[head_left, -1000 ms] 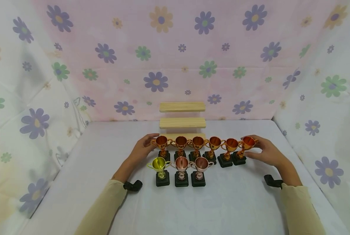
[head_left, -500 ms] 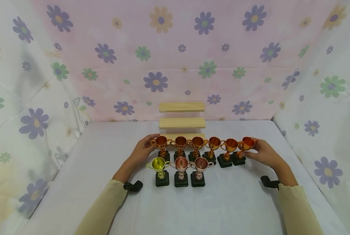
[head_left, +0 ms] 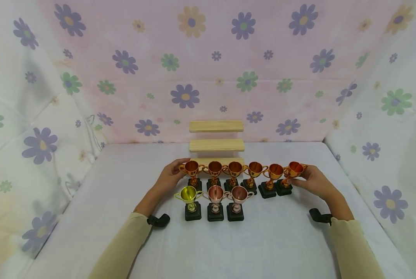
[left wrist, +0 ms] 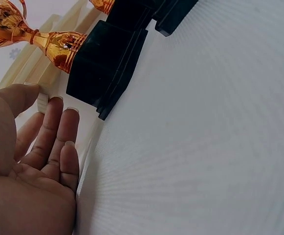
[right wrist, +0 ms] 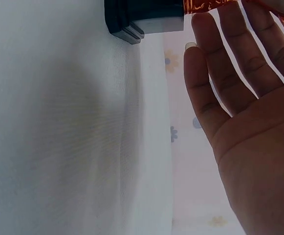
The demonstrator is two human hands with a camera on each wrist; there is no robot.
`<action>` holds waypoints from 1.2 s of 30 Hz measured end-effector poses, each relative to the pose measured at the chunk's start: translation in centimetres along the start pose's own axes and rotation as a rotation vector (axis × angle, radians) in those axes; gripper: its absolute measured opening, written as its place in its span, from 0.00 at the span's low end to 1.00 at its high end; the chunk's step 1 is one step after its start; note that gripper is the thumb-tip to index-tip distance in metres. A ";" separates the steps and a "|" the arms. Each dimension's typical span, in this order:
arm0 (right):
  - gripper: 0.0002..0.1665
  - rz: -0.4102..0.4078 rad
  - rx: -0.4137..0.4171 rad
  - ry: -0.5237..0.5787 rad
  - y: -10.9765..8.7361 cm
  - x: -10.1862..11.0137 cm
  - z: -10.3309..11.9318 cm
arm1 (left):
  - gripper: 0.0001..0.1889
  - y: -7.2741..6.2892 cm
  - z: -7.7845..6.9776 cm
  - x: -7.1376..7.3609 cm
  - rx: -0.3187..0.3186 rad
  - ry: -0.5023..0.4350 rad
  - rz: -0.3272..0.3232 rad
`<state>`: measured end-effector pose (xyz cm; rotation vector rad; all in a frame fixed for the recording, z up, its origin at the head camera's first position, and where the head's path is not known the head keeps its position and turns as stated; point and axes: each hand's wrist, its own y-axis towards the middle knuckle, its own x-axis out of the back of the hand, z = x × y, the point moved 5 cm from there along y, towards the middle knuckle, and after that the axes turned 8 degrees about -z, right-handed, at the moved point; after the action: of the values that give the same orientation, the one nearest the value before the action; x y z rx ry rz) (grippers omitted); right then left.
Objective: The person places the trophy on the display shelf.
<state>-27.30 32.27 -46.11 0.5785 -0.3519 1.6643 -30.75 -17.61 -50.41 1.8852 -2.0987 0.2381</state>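
Several orange-gold trophy cups on black bases stand in a back row. My right hand (head_left: 317, 184) holds the rightmost trophy (head_left: 295, 169), thumb at its stem and fingers behind the bowl; that trophy tilts slightly right. In the right wrist view its black base (right wrist: 159, 14) shows beside the fingers (right wrist: 229, 83). At the row's other end my left hand (head_left: 167, 179) is beside the leftmost trophy (head_left: 192, 169). In the left wrist view, its loosely bent fingers (left wrist: 49, 132) lie near a wooden step's end (left wrist: 43, 103), with the trophy base (left wrist: 105, 63) just beyond.
In front stand a yellow-gold trophy (head_left: 189, 194) and two rose-pink trophies (head_left: 216, 193), their handles close together. Behind the back row rises a stepped wooden rack (head_left: 216, 145). A flowered cloth (head_left: 218, 73) hangs behind the white-covered table (head_left: 263, 244).
The right wrist has shifted slightly left, while its hand stays at the rightmost trophy. The left hand and the trophies keep their places.
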 end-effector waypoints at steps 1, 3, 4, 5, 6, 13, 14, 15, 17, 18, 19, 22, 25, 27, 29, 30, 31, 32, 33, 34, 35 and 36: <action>0.25 -0.001 -0.004 -0.001 0.0 0.0 -0.1 | 0.24 0.0 0.0 0.0 0.000 0.000 0.000; 0.25 -0.003 -0.012 -0.003 0.1 0.1 -0.2 | 0.24 0.0 0.1 0.0 0.002 0.001 -0.001; 0.25 -0.002 -0.014 -0.003 0.1 0.1 -0.3 | 0.25 0.0 0.1 0.0 0.004 -0.001 -0.002; 0.25 -0.004 -0.012 -0.003 0.1 0.1 -0.2 | 0.24 0.0 0.1 0.0 0.007 -0.001 -0.002; 0.25 -0.004 -0.007 -0.004 0.1 0.1 -0.2 | 0.24 0.0 0.1 0.0 0.007 -0.002 -0.002; 0.22 -0.022 0.038 -0.028 0.0 0.3 0.4 | 0.25 0.0 -0.2 0.1 0.001 -0.002 -0.003; 0.21 -0.027 0.035 -0.032 -0.1 0.3 0.4 | 0.25 0.0 -0.3 0.1 0.002 -0.004 -0.001; 0.21 -0.033 0.033 -0.033 -0.1 0.4 0.5 | 0.25 0.0 -0.3 0.1 0.007 -0.009 -0.002; 0.20 -0.036 0.033 -0.029 -0.2 0.5 0.7 | 0.25 -0.1 -0.2 0.1 0.014 -0.014 -0.002; 0.20 -0.035 0.040 -0.025 -0.2 0.5 0.8 | 0.25 -0.1 -0.2 0.1 0.019 -0.017 -0.004; 0.19 -0.039 0.044 -0.020 -0.2 0.6 0.9 | 0.25 -0.1 -0.2 0.1 0.023 -0.021 -0.005; 0.17 -0.046 0.082 0.006 -0.4 0.9 1.4 | 0.25 -0.1 -0.1 0.1 0.035 -0.031 -0.005; 0.16 -0.060 0.121 0.042 -0.5 1.2 1.9 | 0.25 -0.1 0.1 0.1 0.045 -0.040 -0.005; 0.16 -0.068 0.142 0.069 -0.6 1.4 2.1 | 0.25 -0.1 0.1 0.1 0.046 -0.040 -0.008; 0.15 -0.076 0.157 0.090 -0.6 1.5 2.3 | 0.25 -0.1 0.1 0.1 0.035 -0.034 -0.008; 0.15 -0.080 0.160 0.098 -0.6 1.6 2.3 | 0.25 -0.1 0.1 0.1 0.032 -0.031 -0.009; 0.14 -0.088 0.159 0.098 -0.6 1.6 2.4 | 0.25 0.0 0.1 0.1 0.030 -0.030 -0.010; 0.14 -0.091 0.158 0.100 -0.6 1.7 2.4 | 0.25 0.0 0.1 0.1 0.028 -0.027 -0.012; 0.14 -0.098 0.158 0.097 -0.6 1.8 2.4 | 0.25 0.0 0.1 0.1 0.028 -0.026 -0.013; 0.14 -0.103 0.157 0.091 -0.6 1.9 2.4 | 0.25 0.0 0.1 0.1 0.028 -0.026 -0.013; 0.14 -0.110 0.156 0.083 -0.6 2.0 2.4 | 0.25 0.0 0.1 0.1 0.033 -0.030 -0.015; 0.15 -0.120 0.154 0.074 -0.6 2.1 2.4 | 0.25 0.0 0.1 0.1 0.034 -0.033 -0.015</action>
<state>-26.48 32.86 -43.00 0.6380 -0.1336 1.6003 -30.77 -17.76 -50.51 1.9359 -2.1140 0.2423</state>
